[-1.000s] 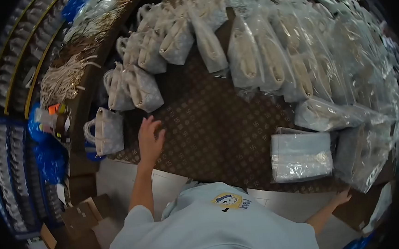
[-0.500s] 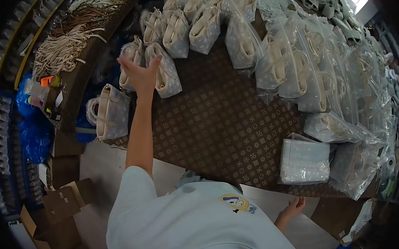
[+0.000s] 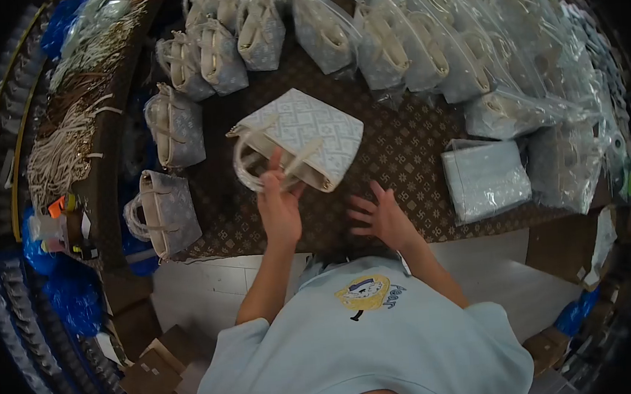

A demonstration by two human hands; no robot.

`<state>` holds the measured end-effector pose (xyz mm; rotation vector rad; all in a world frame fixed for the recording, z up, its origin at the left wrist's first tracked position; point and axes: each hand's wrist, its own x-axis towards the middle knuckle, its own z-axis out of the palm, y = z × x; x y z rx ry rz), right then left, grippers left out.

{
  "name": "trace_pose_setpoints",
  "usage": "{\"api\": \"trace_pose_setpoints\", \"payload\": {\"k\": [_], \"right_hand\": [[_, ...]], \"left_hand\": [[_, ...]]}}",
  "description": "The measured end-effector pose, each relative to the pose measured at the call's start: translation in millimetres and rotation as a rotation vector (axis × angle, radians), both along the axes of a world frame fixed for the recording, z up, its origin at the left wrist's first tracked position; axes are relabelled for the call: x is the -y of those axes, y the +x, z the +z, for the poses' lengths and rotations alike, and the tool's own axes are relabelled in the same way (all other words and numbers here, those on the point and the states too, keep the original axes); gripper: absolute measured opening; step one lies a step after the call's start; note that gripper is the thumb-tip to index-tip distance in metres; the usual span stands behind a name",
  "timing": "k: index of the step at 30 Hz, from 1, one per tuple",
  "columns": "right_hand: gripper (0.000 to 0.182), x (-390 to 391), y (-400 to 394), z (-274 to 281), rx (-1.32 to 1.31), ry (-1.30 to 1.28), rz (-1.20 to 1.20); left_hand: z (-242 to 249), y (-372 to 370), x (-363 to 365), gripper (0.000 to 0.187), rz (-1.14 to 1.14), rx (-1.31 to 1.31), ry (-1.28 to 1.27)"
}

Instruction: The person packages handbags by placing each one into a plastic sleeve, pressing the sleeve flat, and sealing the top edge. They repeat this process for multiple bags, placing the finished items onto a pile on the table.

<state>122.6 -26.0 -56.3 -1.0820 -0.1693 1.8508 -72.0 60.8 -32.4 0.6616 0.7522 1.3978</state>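
Observation:
A pale patterned handbag (image 3: 311, 128) is tipped over above the middle of the table, its opening and two cream handles turned toward me. My left hand (image 3: 281, 203) has its fingers closed at the handles, beside the bag's mouth. Just right of the bag, my right hand (image 3: 384, 218) is spread with nothing in it, apart from the bag. More handbags of the same look stand at the left, the closest being one handbag (image 3: 174, 210) by the table's left corner and another handbag (image 3: 179, 126) behind it.
The brown patterned table cover (image 3: 417, 182) runs beneath everything. At the right lie a stack of clear plastic bags (image 3: 486, 178) and rows of bagged handbags (image 3: 422, 50). Cream straps (image 3: 63, 149) are heaped on the left shelf. A cardboard box (image 3: 152, 377) sits on the floor.
My left hand has come back from the far left row with a handbag, now over the table's middle. My right hand has risen from the table's front edge to beside it. The view has shifted.

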Motion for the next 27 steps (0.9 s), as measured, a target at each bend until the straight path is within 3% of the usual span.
{"api": "trace_pose_setpoints", "payload": {"k": [4, 7, 9, 11, 13, 14, 15, 17, 18, 19, 20, 21, 22, 24, 25, 27], "right_hand": [[0.064, -37, 10, -37, -0.208, 0.056, -0.326], [0.075, -21, 27, -51, -0.031, 0.058, -0.441], [0.072, -10, 47, -60, 0.028, 0.036, -0.475], [0.076, -5, 71, -67, 0.145, 0.123, -0.228], [0.088, -4, 86, -70, 0.275, 0.121, -0.059], [0.084, -3, 91, -68, 0.454, 0.191, 0.061], [0.084, 1, 98, -62, 0.461, 0.187, 0.056], [0.072, 8, 98, -52, 1.225, 0.19, 0.253], [0.072, 12, 103, -48, 1.224, 0.195, 0.255], [0.064, 19, 115, -44, 1.594, 0.236, 0.145], [0.056, 28, 126, -42, 1.959, 0.275, 0.017], [0.054, 34, 140, -44, 2.103, 0.191, 0.084], [0.054, 39, 154, -55, 2.103, 0.198, 0.084], [0.04, 48, 176, -79, 2.437, 0.053, 0.146], [0.04, 50, 184, -78, 2.433, 0.076, 0.145], [0.022, 55, 191, -74, 2.089, 0.242, 0.113]], "left_hand": [[-26, 38, 70, 0.023, -0.232, -0.107, -0.012], [-47, 16, 99, 0.041, -0.421, -0.422, 0.057], [-66, -29, 98, 0.059, -0.467, -0.262, -0.378], [-74, -53, 86, 0.062, -0.041, -0.486, -0.488], [-65, -50, 53, 0.066, 0.058, -0.636, -0.399], [-66, -37, 40, 0.066, 0.036, -0.627, -0.399], [-67, -22, 23, 0.071, -0.096, -0.675, -0.273], [-69, 1, 6, 0.077, -0.226, -0.739, -0.151], [-75, 15, 2, 0.083, -0.36, -0.853, -0.098], [-79, 27, 1, 0.089, -0.492, -0.96, -0.043], [-79, 32, 2, 0.089, -0.483, -0.958, -0.045], [-78, 34, 4, 0.09, -0.534, -0.899, -0.129], [-78, 37, 6, 0.092, -0.582, -0.836, -0.209], [-83, 36, 15, 0.091, -0.541, -0.781, -0.292], [-85, 34, 19, 0.09, -0.502, -0.721, -0.373], [-87, 28, 28, 0.086, -0.461, -0.724, -0.383]]}}
